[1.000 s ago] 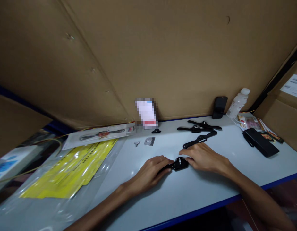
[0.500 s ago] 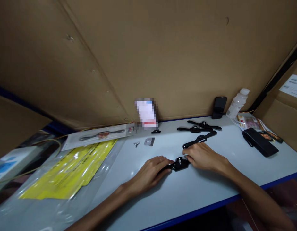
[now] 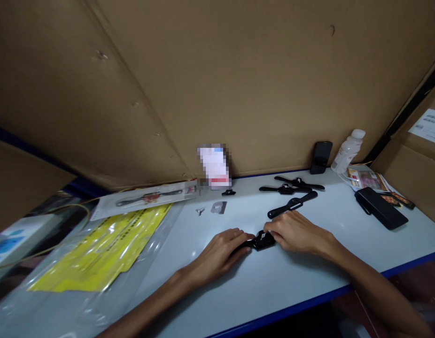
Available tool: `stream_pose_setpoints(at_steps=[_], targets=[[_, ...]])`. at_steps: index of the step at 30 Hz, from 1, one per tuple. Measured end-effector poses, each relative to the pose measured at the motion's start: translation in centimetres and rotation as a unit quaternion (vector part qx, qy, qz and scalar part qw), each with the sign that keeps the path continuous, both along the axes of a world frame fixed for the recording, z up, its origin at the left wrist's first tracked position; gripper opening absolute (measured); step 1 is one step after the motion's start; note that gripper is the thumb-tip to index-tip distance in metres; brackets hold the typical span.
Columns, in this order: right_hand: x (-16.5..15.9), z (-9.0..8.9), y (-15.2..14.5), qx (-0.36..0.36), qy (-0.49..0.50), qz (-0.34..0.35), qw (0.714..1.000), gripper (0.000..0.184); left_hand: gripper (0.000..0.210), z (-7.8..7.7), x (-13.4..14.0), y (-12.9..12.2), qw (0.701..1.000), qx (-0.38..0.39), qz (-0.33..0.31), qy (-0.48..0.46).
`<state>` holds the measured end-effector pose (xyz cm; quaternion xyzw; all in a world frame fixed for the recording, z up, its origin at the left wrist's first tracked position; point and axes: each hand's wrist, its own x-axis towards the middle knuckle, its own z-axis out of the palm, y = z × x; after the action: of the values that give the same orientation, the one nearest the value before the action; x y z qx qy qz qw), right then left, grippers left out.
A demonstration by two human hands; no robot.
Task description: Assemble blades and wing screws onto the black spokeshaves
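A black spokeshave (image 3: 264, 240) lies on the white table in front of me, its wide middle part showing between my hands. My left hand (image 3: 228, 246) is closed around its left handle. The fingers of my right hand (image 3: 291, 230) are pinched at the small silver screw on the middle part; fingertips and right handle are mostly hidden. Just beyond the right hand rests another black spokeshave body (image 3: 291, 204) with an open slot. Farther back are two more spokeshaves, one nearer (image 3: 285, 188) and one behind (image 3: 300, 182).
Left of centre lie a silver thumbscrew (image 3: 199, 211), a flat metal blade (image 3: 218, 207) and a small black part (image 3: 229, 192). Plastic packaging with a yellow sheet (image 3: 108, 253) covers the left side. A bottle (image 3: 348, 152), phone (image 3: 321, 157) and black case (image 3: 381, 208) stand or lie at right.
My right hand has shifted slightly left, its fingers now over the silver screw of the spokeshave. The left hand stays in place on the handle.
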<state>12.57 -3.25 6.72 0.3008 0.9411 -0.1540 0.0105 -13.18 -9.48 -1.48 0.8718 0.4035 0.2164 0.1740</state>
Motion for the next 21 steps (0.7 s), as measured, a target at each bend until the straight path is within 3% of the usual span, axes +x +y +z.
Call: stream_pose_setpoints(at_steps=[21], targets=[[-0.72, -0.38, -0.56, -0.002, -0.014, 0.029, 0.999, 0.023, 0.022, -0.06, 0.05, 0.06, 1.0, 0.008, -0.005, -0.002]])
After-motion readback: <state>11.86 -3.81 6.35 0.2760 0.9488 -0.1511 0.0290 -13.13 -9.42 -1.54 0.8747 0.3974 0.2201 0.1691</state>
